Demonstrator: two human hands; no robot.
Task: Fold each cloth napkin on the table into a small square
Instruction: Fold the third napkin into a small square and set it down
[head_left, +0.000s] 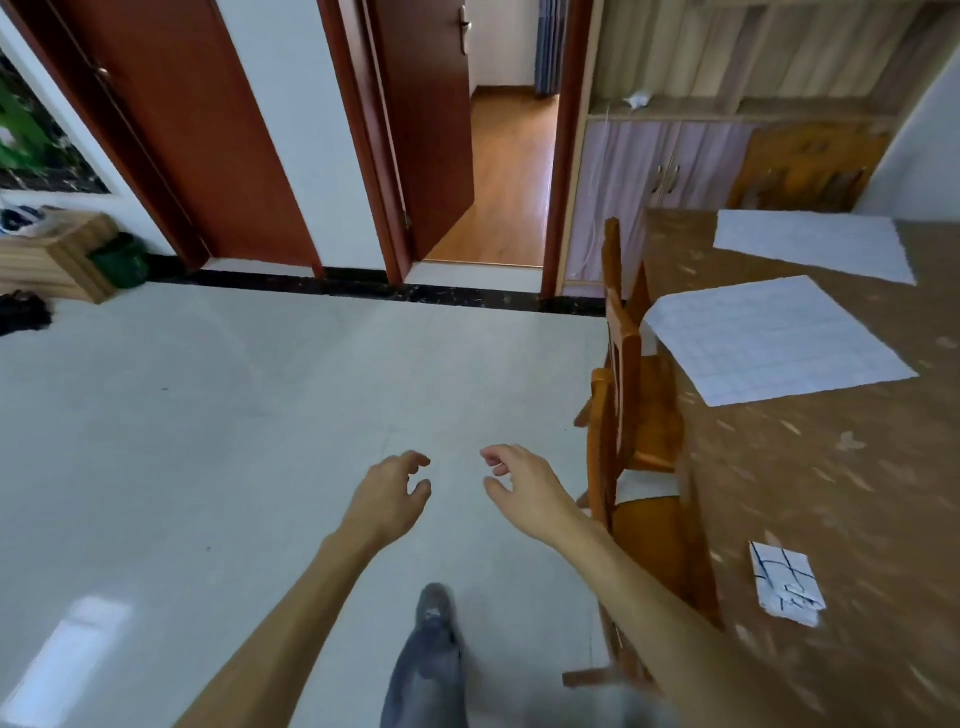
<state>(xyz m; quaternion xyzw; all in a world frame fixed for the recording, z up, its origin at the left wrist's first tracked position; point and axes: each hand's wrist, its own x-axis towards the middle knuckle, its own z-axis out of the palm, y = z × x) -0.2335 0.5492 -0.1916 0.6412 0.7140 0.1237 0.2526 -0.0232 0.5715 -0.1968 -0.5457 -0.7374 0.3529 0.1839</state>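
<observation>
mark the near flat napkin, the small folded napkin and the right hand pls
near flat napkin (774, 340): head view, middle of the cloth.
small folded napkin (787, 582): head view, middle of its top face.
right hand (524, 488): head view, back of the hand.

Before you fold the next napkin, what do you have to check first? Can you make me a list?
1. Left hand free: ok, it holds nothing.
2. Right hand free: ok, it holds nothing too.
3. Hands over the table: not ok, both hover above the floor, beside the table.
4. Next napkin ready: ok, the near flat napkin lies spread out on the table, with the far flat napkin behind it.
5. Way to the table clear: not ok, a chair stands against the table's edge by the right arm.
6. One already done: looks ok, the small folded napkin lies at the near end; blur hides how neat it is.
</observation>
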